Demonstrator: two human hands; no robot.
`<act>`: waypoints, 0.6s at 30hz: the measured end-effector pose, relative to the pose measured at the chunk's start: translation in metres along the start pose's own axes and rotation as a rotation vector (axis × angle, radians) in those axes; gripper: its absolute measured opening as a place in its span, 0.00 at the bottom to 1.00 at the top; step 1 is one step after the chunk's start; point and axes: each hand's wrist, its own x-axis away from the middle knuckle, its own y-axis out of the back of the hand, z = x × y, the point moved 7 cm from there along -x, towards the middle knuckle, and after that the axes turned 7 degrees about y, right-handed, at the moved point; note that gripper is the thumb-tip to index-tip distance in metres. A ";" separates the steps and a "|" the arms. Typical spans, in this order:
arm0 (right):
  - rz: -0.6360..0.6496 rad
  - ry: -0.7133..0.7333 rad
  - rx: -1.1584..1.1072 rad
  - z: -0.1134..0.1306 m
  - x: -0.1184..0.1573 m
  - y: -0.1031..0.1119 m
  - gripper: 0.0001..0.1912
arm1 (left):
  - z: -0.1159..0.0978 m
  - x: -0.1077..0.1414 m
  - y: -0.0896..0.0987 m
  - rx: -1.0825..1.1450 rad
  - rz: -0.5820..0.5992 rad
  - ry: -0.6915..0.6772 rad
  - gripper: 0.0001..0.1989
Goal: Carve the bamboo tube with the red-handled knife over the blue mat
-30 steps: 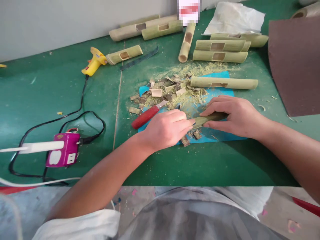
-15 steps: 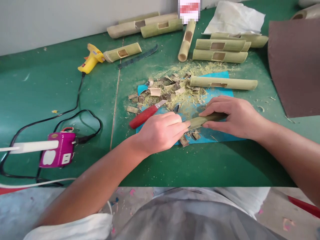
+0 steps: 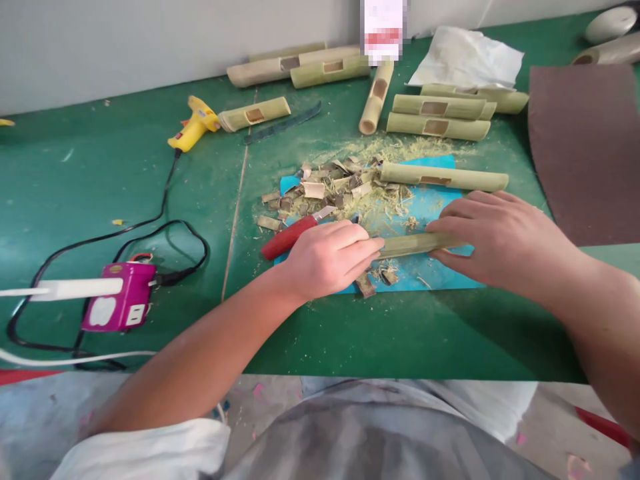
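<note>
Both hands are working right on the blue mat (image 3: 440, 273), and the bamboo strip (image 3: 413, 245) is lying flat across its near half, thin, pale green and long. The left hand (image 3: 327, 259) is pinching one end closed while the right hand (image 3: 500, 240) is pressing fingers down on the other. Shavings (image 3: 340, 190) are crowding the mat's far side; bare green table (image 3: 400, 333) is sitting open toward the near edge.
</note>
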 end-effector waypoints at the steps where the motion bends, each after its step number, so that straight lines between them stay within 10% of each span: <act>1: 0.006 0.004 -0.007 0.001 0.001 0.000 0.13 | 0.002 0.000 0.003 -0.002 -0.039 0.023 0.07; 7: -0.097 -0.148 -0.114 0.016 0.001 -0.002 0.17 | 0.015 -0.002 0.011 -0.031 -0.205 0.229 0.08; 18: -0.138 -0.239 -0.017 0.038 0.000 -0.007 0.20 | 0.025 -0.004 -0.011 -0.100 -0.011 0.291 0.13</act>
